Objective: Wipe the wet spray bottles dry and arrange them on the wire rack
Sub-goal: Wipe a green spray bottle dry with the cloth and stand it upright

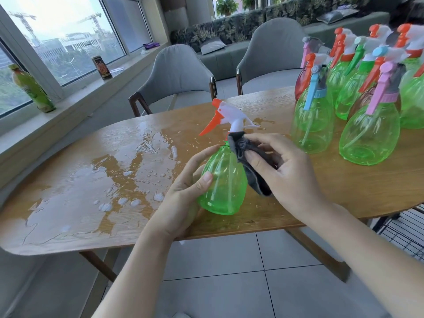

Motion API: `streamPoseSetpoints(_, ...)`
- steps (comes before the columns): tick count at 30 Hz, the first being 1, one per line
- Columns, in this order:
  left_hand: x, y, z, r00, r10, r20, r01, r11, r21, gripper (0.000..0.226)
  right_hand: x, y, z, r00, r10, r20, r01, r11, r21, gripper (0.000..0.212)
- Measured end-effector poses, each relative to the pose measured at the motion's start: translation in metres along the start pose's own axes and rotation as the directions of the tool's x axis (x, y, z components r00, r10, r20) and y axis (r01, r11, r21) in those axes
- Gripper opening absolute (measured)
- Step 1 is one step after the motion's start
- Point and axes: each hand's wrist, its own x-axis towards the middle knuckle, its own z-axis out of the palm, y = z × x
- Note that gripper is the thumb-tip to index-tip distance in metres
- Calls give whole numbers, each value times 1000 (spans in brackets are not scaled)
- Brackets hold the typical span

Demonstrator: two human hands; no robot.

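A green spray bottle (223, 180) with a white head and orange trigger is tilted over the table's near edge. My left hand (183, 198) grips its round body from the left and below. My right hand (282, 166) holds a dark grey cloth (250, 161) and presses it against the bottle's neck and right shoulder. Several more green and brown spray bottles (369, 125) with orange, blue, pink and green triggers stand grouped at the table's right. A black wire rack (403, 232) shows at the right edge, below the table.
The wooden table (344, 187) has a wide puddle (110, 180) and droplets across its left half. Two grey chairs (179, 72) stand behind it. A green drink bottle (32, 88) and a dark can (102, 67) sit on the window sill.
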Motion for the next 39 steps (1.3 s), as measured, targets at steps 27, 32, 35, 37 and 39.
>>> streamPoseSetpoints(27, -1, 2, -4, 999, 16, -43, -14, 998, 63, 52, -5, 3, 11, 986, -168, -1, 165, 969, -184, 28)
streamPoseSetpoints(32, 1, 0, -7, 999, 25, -40, -21, 994, 104, 46, -4, 6, 12, 1000, -13, 20, 14, 998, -55, 28)
streamPoseSetpoints(35, 2, -2, -7, 992, 65, -111, -46, 985, 166, 41, -17, 2, 17, 988, -124, 89, 135, 982, -133, 28)
streamPoseSetpoints(37, 2, -2, -5, 985, 79, -155, -46, 977, 206, 39, -24, 0, 20, 969, -202, 141, 223, 964, -146, 28)
streamPoseSetpoints(39, 2, -2, -2, 980, 97, -172, -45, 958, 284, 40, -29, 0, 21, 940, -277, 199, 308, 940, -145, 27)
